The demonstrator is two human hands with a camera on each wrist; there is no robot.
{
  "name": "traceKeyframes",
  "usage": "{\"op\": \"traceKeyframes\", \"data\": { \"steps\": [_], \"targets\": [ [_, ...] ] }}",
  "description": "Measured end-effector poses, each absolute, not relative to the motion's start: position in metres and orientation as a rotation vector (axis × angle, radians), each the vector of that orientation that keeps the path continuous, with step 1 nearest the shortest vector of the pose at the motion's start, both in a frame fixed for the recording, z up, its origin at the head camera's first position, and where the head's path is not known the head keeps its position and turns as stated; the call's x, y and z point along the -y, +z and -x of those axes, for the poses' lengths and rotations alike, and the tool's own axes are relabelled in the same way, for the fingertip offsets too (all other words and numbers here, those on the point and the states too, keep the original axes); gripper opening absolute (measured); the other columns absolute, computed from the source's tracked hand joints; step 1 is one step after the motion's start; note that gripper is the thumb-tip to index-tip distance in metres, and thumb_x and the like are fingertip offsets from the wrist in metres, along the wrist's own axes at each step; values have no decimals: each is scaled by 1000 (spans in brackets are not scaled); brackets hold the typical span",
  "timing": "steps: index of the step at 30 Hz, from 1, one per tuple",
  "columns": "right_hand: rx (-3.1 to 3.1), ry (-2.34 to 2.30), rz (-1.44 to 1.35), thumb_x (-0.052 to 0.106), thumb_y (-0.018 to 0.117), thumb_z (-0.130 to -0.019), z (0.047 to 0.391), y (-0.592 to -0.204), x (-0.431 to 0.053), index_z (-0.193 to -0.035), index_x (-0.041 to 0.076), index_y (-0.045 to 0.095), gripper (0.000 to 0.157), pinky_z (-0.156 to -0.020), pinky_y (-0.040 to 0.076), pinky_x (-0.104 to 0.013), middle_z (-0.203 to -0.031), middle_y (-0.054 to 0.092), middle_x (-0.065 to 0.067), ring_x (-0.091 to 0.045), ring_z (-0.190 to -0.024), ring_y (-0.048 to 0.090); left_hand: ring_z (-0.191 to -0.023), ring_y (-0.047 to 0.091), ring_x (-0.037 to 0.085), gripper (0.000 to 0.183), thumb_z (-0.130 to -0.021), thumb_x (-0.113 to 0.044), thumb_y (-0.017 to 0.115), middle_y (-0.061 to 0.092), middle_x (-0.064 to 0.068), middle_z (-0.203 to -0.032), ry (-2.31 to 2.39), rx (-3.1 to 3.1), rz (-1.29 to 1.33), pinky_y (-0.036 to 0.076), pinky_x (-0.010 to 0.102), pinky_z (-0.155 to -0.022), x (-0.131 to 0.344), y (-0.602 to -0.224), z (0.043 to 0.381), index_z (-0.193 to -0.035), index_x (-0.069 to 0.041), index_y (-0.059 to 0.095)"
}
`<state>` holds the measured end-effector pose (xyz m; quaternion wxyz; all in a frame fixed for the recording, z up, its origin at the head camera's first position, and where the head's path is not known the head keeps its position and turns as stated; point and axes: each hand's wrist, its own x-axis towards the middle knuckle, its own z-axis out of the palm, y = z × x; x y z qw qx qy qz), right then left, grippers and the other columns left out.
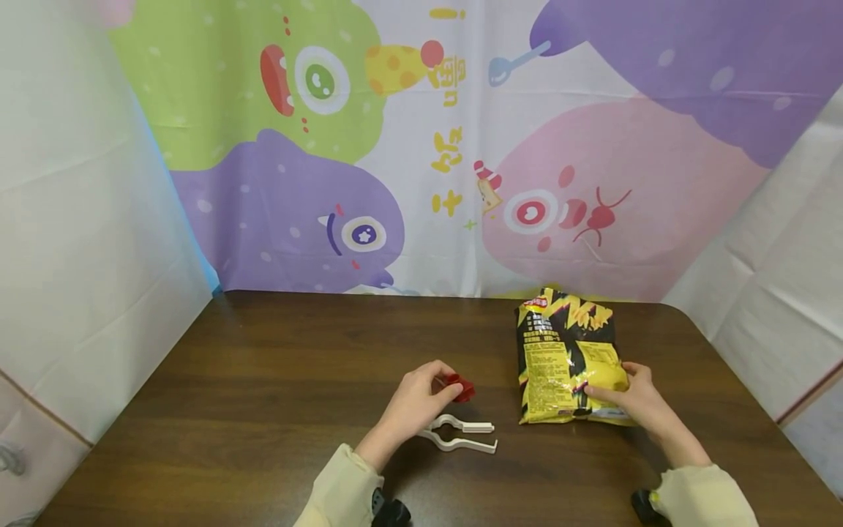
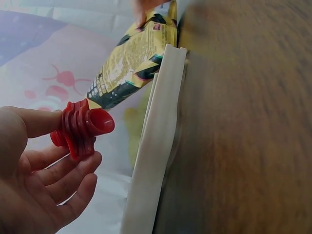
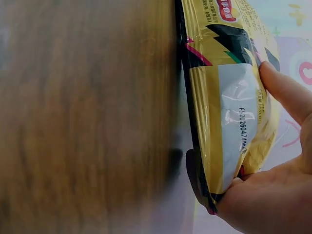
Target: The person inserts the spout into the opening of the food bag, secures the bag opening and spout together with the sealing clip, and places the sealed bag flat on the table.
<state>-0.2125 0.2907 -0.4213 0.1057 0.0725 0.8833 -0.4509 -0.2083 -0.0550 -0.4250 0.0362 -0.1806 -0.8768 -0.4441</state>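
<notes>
The left hand (image 1: 415, 399) is over the table (image 1: 263, 402), thumb and fingertips pinched on a small red spout (image 2: 73, 124); such a light, ridged piece probably needs only a fingertip hold, and it leaves the round mouth uncovered. Just under and to the right of that hand lies a white clip (image 2: 156, 136), its two arms apart and their ends pointing right. Nothing grips it; it was perhaps set there to be within easy reach. Farther right, between the two hands and beside the right one, is a yellow-and-black bag (image 1: 546, 366), printed side up, its far end seemingly tilted off the table. The right hand (image 1: 639, 399) is clamped on its near right corner, thumb over the face, likely to steady the slippery, puffy packet; the fingers behind are mostly hidden.
</notes>
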Motion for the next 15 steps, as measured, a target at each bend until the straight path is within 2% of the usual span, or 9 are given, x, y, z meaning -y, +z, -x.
{"op": "traceKeyframes", "data": {
  "steps": [3,6,11,15],
  "targets": [
    [-2595,-1314,-192,44,63,-81,213,-422,-291,-136,-11,-14,110,-102,16,-60,-141,-7,-39,-53,-129,6,-72,57,6,13,-85,-27,62,63,-5,-84,-1370,2699,539,44,24,-66,55,-425,208,-92,-15,61],
    [-2581,-1306,-220,49,54,-86,212,-420,-290,-137,-11,-16,105,-103,13,-59,-141,-8,-38,-51,-130,4,-72,57,7,14,-85,-26,62,64,-4,-85,-1376,2700,539,44,24,-66,55,-425,209,-93,-14,61],
    [-2556,-1410,-264,53,38,-91,212,-419,-289,-136,-14,-13,95,-105,13,-55,-139,-1,-40,-44,-127,13,-73,57,8,16,-86,-27,62,63,-4,-86,-1387,2713,512,44,24,-66,55,-425,209,-95,-14,61],
    [-2559,-1471,-240,48,36,-94,212,-421,-289,-134,-16,-10,89,-103,18,-53,-137,4,-40,-42,-122,19,-73,57,9,16,-85,-26,63,64,-3,-86,-1387,2703,521,44,24,-66,53,-424,211,-94,-13,62]
  ]
}}
